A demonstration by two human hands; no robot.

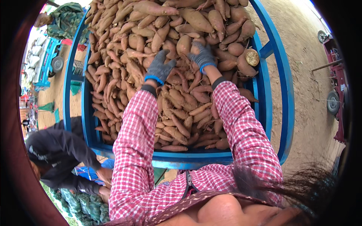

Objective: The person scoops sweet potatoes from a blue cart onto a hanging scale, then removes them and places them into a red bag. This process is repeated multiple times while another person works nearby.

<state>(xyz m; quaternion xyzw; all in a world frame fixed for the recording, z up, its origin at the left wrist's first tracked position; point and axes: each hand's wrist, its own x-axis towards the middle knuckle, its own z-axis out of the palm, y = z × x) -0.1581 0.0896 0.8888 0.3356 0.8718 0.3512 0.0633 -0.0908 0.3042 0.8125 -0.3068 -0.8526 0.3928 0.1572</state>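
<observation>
A large heap of sweet potatoes [175,110] fills the blue metal-framed cart bed [192,156] before me. Both my hands wear grey knit gloves with blue cuffs and reach into the middle of the heap. My left hand [160,67] rests on the roots with thumb and fingers apart, nothing seen in its grasp. To its right, my right hand [204,56] has its thumb and fingers spread around a small sweet potato [195,50]; whether it grips that root is unclear. Between the hands lies a plump sweet potato [183,45]. One root with a broken pale end [252,57] sits near the right rail.
Blue side rails [285,84] border the heap. A person in dark clothes [62,149] bends at lower left, beside filled green mesh sacks [82,206]. Another person in camouflage [66,22] is at upper left, near a turquoise truck [48,60]. A dark red vehicle [336,90] stands right.
</observation>
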